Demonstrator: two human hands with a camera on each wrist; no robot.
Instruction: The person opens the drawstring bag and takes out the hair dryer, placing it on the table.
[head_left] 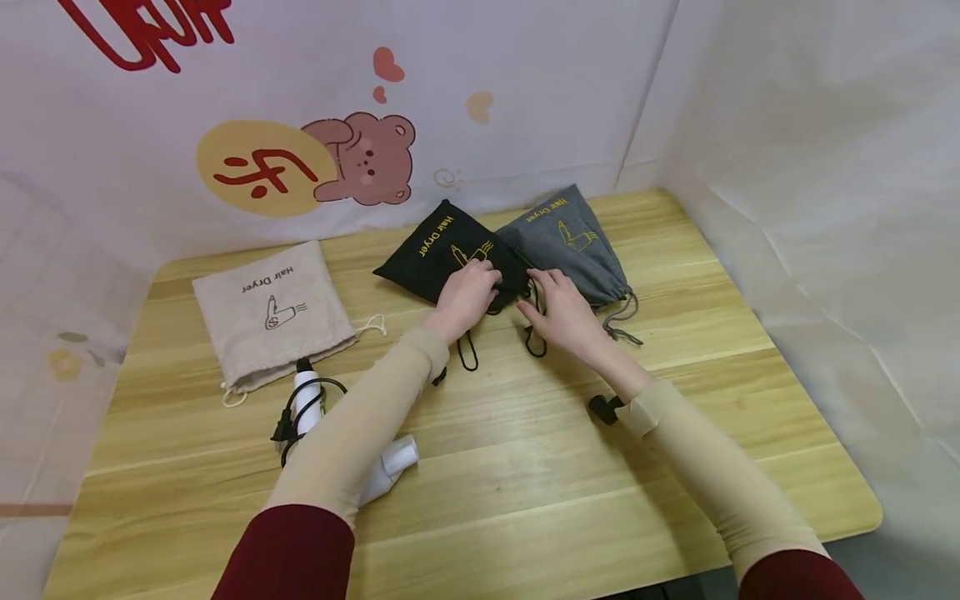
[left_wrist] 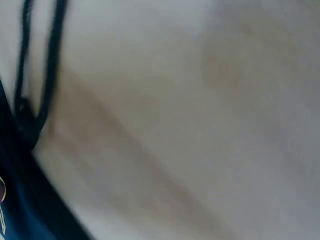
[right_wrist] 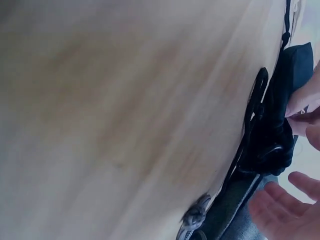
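A black drawstring bag [head_left: 422, 254] printed "Hair Dryer" lies near the back of the table. My left hand [head_left: 467, 296] is over its lower part; the right wrist view shows the left fingers [right_wrist: 302, 97] pinching the black cloth [right_wrist: 272, 120] near the drawstring end. Beside that end, my right hand [head_left: 561, 312] is spread, its fingers apart from the bunched opening in the right wrist view. Black cord loops [head_left: 468, 352] trail from the bag onto the table. Partly under it, to the right, lies a grey drawstring bag [head_left: 581, 246].
A beige drawstring bag [head_left: 262, 292] lies at the left. Near my left forearm is a white hair dryer [head_left: 393, 462] with a black cord [head_left: 288, 425], partly hidden by the sleeve. A small black object [head_left: 603, 408] sits by my right wrist. White sheeting [head_left: 525, 108] encloses the table.
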